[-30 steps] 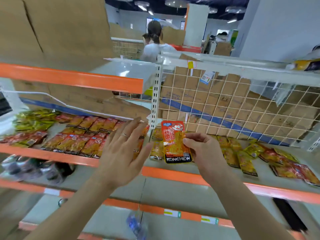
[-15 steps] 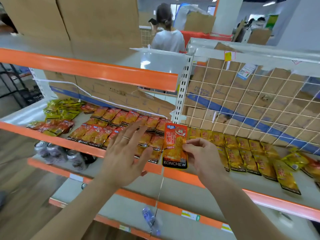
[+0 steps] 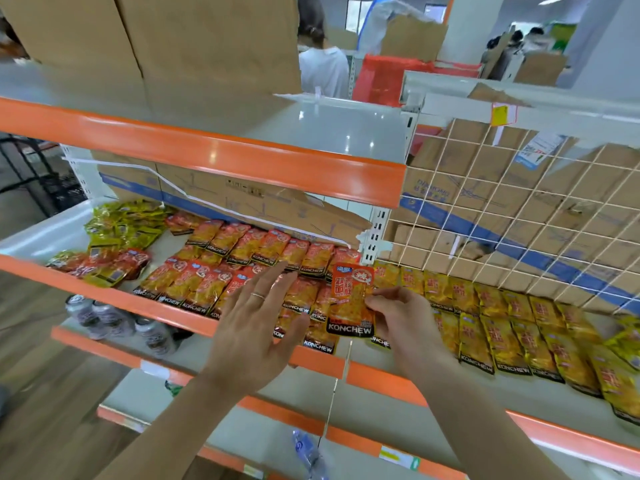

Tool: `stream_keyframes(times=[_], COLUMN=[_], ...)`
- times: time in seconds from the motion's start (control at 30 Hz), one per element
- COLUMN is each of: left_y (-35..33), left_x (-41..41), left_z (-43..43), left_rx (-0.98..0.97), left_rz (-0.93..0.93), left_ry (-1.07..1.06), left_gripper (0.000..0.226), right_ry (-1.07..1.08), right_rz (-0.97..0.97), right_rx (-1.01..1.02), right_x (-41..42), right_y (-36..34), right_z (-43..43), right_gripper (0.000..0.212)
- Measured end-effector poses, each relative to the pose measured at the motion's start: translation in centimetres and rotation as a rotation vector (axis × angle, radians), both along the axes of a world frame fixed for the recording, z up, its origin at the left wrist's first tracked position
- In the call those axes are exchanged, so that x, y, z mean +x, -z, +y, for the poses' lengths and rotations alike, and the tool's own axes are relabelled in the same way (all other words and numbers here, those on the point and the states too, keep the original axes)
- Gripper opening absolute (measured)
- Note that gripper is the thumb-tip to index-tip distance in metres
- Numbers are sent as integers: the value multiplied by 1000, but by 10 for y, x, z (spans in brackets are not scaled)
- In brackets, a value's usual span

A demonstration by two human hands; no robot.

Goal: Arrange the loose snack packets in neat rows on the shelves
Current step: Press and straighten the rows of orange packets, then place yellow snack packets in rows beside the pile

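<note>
Closer to the rows (image 3: 239, 252) now, right hand (image 3: 403, 318) pinches an orange packet (image 3: 349, 301) — left hand (image 3: 254, 329) spread open, empty.

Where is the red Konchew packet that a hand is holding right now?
Head view, centre: the red packet is pinched upright by the right hand, just below the white post, between the red-orange rows and the yellow rows.

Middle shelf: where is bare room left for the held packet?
Bare shelf runs along the front edge before the yellow rows, right of the right hand that pinches the packet. A small gap lies between the red pile and the orange rows, which are packed tight under the left hand.
</note>
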State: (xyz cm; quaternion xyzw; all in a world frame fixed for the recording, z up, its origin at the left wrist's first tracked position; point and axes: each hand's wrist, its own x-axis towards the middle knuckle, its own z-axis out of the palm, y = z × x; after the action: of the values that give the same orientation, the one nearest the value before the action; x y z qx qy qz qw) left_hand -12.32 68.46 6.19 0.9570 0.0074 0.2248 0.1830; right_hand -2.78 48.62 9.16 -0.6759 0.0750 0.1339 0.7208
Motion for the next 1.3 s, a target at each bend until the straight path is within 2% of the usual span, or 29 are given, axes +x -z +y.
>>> stream_keyframes(times=[0.13, 0.33, 0.53, 0.73, 0.83, 1.0, 1.07, 1.17, 1.3], left_y=[3, 20, 41, 68, 80, 93, 97, 94, 89], left_x=[20, 45, 78, 102, 111, 120, 122, 124, 129], left_z=[20, 55, 80, 82, 79, 75, 75, 73, 74], left_rx=[5, 76, 113, 124, 153, 180, 179, 164, 208], left_rz=[12, 73, 163, 186, 202, 182, 157, 120, 162], left_ry=[39, 135, 213, 286, 306, 308, 313, 304, 293], left_gripper=[69, 71, 84, 80, 81, 82, 79, 76, 83], right_ry=[34, 154, 206, 178, 154, 70, -38, -248, -292], right_rz=[-54, 5, 38, -97, -177, -389, -442, -412, -389], right_rx=[-78, -233, -370, -667, -767, -955, -1088, -1249, -1294], right_x=[5, 22, 42, 48, 48, 44, 43, 38, 34], right_y=[5, 33, 72, 96, 98, 97, 102, 104, 103], right_z=[24, 58, 83, 92, 93, 90, 88, 89, 92], right_gripper=[5, 7, 9, 9, 2, 11, 26, 46, 51])
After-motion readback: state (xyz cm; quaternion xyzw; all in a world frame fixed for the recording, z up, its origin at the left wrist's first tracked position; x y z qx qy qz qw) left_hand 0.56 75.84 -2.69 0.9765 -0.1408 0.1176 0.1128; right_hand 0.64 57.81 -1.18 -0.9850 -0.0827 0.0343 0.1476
